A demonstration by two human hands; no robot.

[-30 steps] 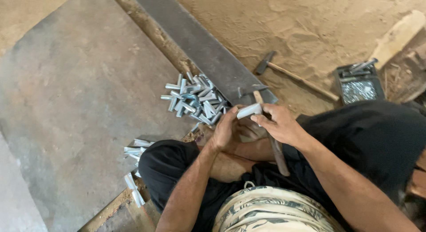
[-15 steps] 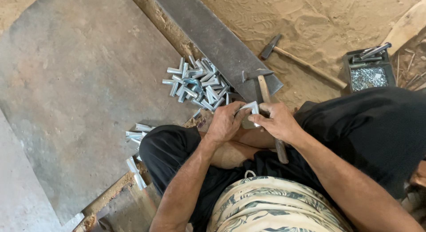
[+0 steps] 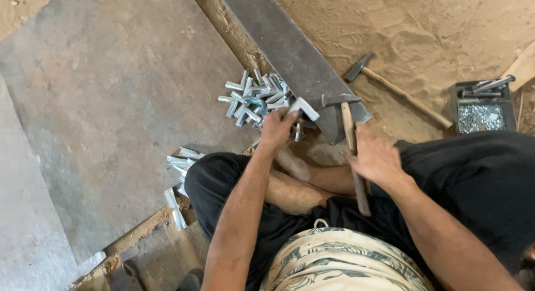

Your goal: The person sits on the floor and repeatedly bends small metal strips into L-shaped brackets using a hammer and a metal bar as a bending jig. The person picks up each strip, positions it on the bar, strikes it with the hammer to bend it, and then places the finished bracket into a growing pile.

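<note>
Small angled metal bracket (image 3: 304, 107), silver and bent, sits pinched in the fingers of the left hand (image 3: 277, 128), held just over the near end of the long dark steel bar (image 3: 290, 54) that runs from 12 o'clock down toward the centre of the view. The right hand (image 3: 376, 157), at about 3 o'clock of the left hand, has its fingers wrapped around the wooden handle of a hammer (image 3: 348, 124), whose dark head rests on the bar's end, just beside the bracket. At 10 o'clock of the left hand lies a loose pile of silver metal pieces (image 3: 253, 96) on the ground, touching the bar's edge. A smaller cluster of like pieces (image 3: 181, 160) lies at 8 o'clock, against the person's black-clad knee. A second hammer (image 3: 390, 87) rests on the sandy floor at 1 o'clock, well apart from both hands. At 3 o'clock, near the frame edge, stands a dark tray (image 3: 482, 110) holding small bright fasteners.
</note>
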